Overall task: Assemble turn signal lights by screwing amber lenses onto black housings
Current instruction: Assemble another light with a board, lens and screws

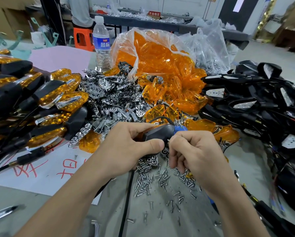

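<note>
My left hand grips the housing from the left, with the thumb across its back. My right hand is curled at its near right edge and pinches what seems to be a screw, though I cannot see it well. The housing lies between both hands, above the loose screws, with its long axis left to right and its narrow end pointing right, so I judge the right hand is nearer to the hole.
</note>
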Demonstrator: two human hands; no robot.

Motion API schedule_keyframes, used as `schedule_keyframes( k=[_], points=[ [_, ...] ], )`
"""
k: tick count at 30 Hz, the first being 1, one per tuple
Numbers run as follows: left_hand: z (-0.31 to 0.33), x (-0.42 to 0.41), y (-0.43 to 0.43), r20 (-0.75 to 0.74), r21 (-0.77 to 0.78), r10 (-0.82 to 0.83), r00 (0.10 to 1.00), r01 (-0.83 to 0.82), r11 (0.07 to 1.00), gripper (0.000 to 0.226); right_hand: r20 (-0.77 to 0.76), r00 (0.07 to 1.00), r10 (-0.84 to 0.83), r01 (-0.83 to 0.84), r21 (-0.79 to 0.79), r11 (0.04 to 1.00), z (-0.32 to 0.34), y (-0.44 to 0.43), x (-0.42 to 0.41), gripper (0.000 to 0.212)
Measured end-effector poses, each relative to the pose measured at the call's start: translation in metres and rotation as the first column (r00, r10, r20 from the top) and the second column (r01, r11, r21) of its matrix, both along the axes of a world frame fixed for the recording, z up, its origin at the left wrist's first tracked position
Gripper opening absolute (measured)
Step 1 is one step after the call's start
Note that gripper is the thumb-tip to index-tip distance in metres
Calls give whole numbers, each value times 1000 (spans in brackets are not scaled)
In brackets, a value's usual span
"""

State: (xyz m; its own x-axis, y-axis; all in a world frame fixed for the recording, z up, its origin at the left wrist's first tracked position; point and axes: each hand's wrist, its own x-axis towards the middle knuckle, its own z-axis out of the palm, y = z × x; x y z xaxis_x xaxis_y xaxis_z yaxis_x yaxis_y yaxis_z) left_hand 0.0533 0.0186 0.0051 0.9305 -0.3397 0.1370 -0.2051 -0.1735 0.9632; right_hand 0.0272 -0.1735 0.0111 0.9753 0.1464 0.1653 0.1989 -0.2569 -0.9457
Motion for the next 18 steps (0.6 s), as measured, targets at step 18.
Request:
schedule_keyframes(
  k=[18],
  points=[
    [-4, 12, 9, -299, -228, 191, 935, -264, 937, 15, 164, 836, -524, 436, -778, 452, 2, -15, -7, 30]
  ],
)
